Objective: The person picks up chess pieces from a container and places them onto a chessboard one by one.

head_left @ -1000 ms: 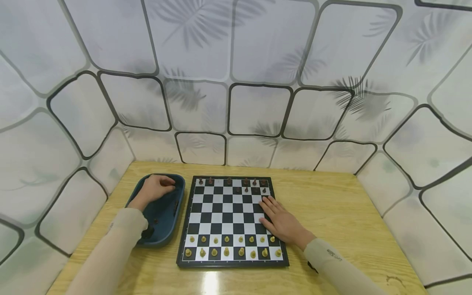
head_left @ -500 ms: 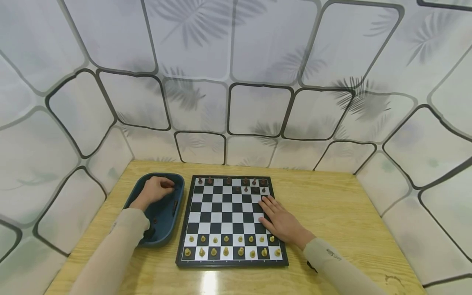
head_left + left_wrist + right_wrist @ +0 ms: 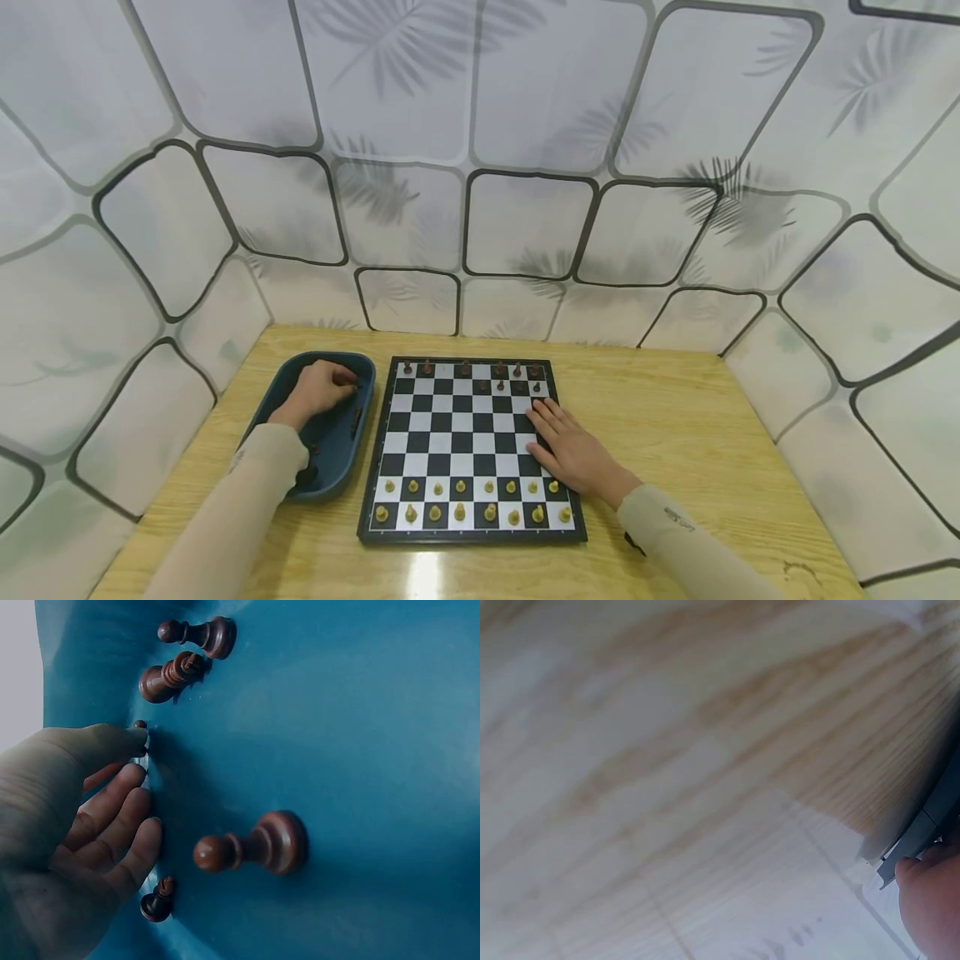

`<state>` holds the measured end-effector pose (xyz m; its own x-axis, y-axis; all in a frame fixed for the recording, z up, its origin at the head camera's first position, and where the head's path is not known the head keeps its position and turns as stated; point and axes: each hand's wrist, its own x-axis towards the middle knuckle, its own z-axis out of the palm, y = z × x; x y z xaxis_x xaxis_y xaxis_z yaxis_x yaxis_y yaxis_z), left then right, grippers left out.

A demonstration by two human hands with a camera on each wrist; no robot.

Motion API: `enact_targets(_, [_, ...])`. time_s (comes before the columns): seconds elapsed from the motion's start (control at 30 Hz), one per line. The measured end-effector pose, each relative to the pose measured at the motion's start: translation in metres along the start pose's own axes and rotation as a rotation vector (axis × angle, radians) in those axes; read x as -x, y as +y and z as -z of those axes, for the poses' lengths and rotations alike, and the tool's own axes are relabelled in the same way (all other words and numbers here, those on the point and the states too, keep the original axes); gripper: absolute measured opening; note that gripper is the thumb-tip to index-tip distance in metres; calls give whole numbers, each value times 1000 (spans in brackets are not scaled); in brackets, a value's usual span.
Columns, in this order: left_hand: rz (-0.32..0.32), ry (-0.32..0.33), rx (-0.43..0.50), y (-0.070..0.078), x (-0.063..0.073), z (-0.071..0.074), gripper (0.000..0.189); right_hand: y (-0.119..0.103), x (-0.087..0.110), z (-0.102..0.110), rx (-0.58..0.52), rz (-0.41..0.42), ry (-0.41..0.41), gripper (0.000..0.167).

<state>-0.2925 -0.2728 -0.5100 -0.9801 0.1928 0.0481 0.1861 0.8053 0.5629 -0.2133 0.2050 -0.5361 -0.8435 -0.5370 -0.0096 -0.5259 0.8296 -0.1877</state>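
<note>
My left hand [image 3: 318, 390] reaches into the blue tray [image 3: 347, 475] left of the chessboard. In the left wrist view its thumb and forefinger pinch a small dark brown chess piece [image 3: 140, 724] by the tray wall, mostly hidden by the thumb. Around it lie a brown pawn [image 3: 255, 847], another pawn [image 3: 199, 634], a crowned piece [image 3: 161, 681] and a darker piece [image 3: 157, 904]. My right hand [image 3: 577, 454] rests, fingers extended, on the right edge of the chessboard [image 3: 472, 537]. Brown pieces [image 3: 500, 368] stand along the far rows, yellow pieces [image 3: 461, 512] along the two near rows.
The tray and board stand side by side on a light wooden table [image 3: 660, 400]. A patterned wall covering [image 3: 525, 225] encloses the table at the back and both sides.
My left hand has sunk a little inside the tray, its fingertips moving nearer to me and closing together. The right hand and the pieces on the board stay put.
</note>
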Motion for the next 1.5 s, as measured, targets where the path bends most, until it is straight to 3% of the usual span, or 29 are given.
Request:
enact_targets(0.4, [-10,-11,-33,6,3,2,16,0,-1,0,7,2,6,69])
enact_targets(1.1, [81,127,124,15,7,13,20,-2,1,1,-16,-3,5,69])
enact_targets(1.3, [57,199,153,27,7,21,20,-2,1,1,-18,-4,6,69])
enact_targets(1.5, [9,223,172,41,4,24,21,-2,1,2,-20,-2,4,69])
